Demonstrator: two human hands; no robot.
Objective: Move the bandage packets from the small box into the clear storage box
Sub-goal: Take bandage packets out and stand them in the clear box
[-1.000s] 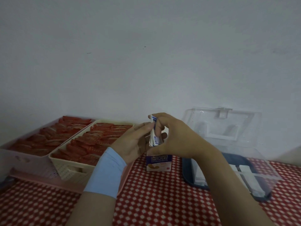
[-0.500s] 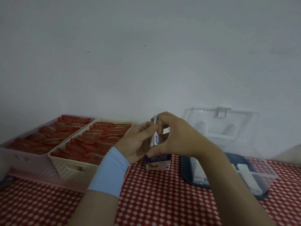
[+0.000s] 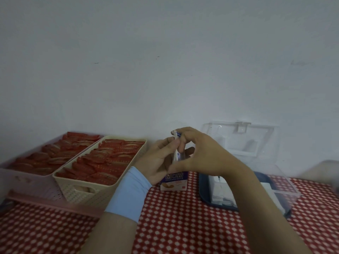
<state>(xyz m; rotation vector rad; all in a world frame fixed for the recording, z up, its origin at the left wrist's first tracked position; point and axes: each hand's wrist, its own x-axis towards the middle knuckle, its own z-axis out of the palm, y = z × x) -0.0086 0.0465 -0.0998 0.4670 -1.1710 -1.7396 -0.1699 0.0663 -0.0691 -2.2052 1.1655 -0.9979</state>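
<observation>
bandage packets (image 3: 177, 151), white paper with blue print, are held upright in a thin stack, pinched by the curled fingers of both the left hand (image 3: 158, 162) and the right hand (image 3: 203, 156), just above the small purple-and-white cardboard box (image 3: 174, 182). the clear plastic storage box (image 3: 286, 187) is seen open, to the right.

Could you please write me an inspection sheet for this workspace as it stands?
Surface: red-and-white checked cloth.
Job's things: packets held upright above the small box, which stands on the cloth; clear box to the right, lid open, white items inside.
Clutter: pink basket and cream basket, both full of red packs.
Hands: left hand and right hand both pinch the packets; blue wristband on the left wrist.
Cables: nothing seen.
Surroundings: plain white wall behind.
</observation>
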